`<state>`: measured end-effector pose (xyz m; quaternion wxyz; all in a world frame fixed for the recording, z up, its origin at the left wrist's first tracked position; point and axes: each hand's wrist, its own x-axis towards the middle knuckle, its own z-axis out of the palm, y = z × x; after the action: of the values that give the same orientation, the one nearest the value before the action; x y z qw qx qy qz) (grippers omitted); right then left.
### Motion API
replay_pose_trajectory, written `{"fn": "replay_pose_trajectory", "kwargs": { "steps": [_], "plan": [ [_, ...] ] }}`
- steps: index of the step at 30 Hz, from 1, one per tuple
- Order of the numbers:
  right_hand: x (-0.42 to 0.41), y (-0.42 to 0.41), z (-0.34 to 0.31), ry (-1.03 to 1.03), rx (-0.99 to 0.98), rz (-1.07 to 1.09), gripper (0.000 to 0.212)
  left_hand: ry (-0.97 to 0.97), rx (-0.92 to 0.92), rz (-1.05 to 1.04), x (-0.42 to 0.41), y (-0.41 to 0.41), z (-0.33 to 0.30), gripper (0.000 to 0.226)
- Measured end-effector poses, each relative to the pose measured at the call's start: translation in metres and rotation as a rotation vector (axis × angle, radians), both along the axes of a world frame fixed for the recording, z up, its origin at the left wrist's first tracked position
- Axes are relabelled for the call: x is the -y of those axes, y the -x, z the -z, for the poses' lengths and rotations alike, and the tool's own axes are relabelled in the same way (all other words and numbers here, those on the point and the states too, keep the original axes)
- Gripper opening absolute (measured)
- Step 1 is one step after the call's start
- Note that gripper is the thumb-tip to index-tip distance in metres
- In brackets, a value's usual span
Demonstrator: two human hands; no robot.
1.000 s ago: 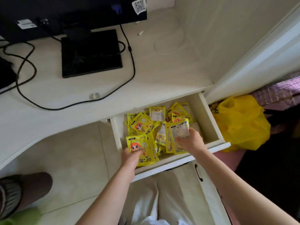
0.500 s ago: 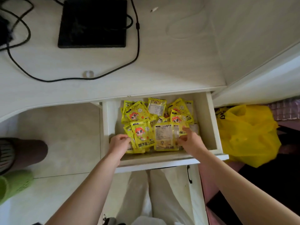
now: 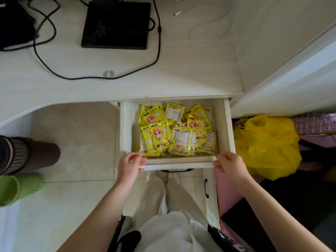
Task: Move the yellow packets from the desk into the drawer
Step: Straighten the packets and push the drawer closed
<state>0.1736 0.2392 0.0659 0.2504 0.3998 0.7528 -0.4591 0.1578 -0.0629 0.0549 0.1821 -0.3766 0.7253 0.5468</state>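
Observation:
Several yellow packets (image 3: 161, 139) with a cartoon face lie heaped in the open white drawer (image 3: 228, 128) under the desk (image 3: 181, 73). I see no yellow packets on the visible desk top. My left hand (image 3: 131, 165) curls around the left end of the drawer's front panel (image 3: 178, 165). My right hand (image 3: 229, 163) pinches the right end of the same panel. Both hands are outside the drawer and hold no packet.
A black monitor base (image 3: 116, 24) and black cables (image 3: 158, 42) lie on the desk. A yellow plastic bag (image 3: 267, 146) sits right of the drawer. Another person's foot (image 3: 27, 153) and a green slipper (image 3: 18, 190) are on the floor at left. My legs are below the drawer.
Both hands let go of the packets inside the drawer and drew back to its front panel, one at each end. The camera tilted down.

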Motion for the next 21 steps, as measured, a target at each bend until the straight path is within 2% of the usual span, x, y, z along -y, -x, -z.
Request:
{"fn": "replay_pose_trajectory", "kwargs": {
  "steps": [5,7,9,11,13,18,21],
  "plan": [
    [-0.001,-0.014,0.002,0.086,0.336,0.219,0.031,0.185,0.08,-0.151,-0.006,0.002,-0.003,0.027],
    [-0.006,-0.007,0.007,0.12,0.346,0.298,0.03,0.139,0.267,-0.088,-0.01,0.002,-0.007,0.041],
    [-0.009,0.0,0.009,0.171,0.345,0.365,0.02,0.054,0.501,0.06,-0.015,-0.005,-0.008,0.057],
    [-0.01,0.003,0.011,0.198,0.353,0.391,0.013,0.07,0.606,0.167,-0.016,-0.011,-0.002,0.059],
    [-0.011,0.003,0.013,0.211,0.359,0.41,0.016,0.041,0.58,0.113,-0.016,-0.012,0.007,0.053],
    [-0.015,0.006,0.016,0.242,0.346,0.444,0.017,-0.169,0.519,-0.085,-0.019,-0.009,0.008,0.042],
    [-0.015,0.012,0.017,0.24,0.355,0.394,0.021,-0.246,0.473,-0.153,-0.018,-0.002,0.011,0.033]
  ]
}}
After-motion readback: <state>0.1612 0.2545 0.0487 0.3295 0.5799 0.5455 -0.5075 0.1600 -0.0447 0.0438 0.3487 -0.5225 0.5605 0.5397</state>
